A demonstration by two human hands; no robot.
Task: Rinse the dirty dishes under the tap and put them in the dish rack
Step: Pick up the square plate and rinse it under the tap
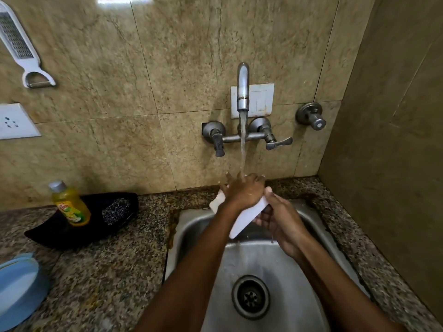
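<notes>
A blue dish (16, 288) sits at the table's (103, 271) left edge, near a yellow soap bottle (72, 204) on a dark tray (60, 232). Over the steel sink (282, 267), the left hand (242, 191) lies spread on a white plate (242, 218) beneath the tap's (242, 89) stream, fingers released; the right hand (280, 219) is grasping its lower edge. Being wet, the plate could slip and chip in the basin. Speckled granite, beige wall tiles

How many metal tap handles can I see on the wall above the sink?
3. One grey metal lever handle hangs left of the water stream, a second lever handle points right of it, and a round metal knob sits apart, farther right. None seems hidden.
</notes>
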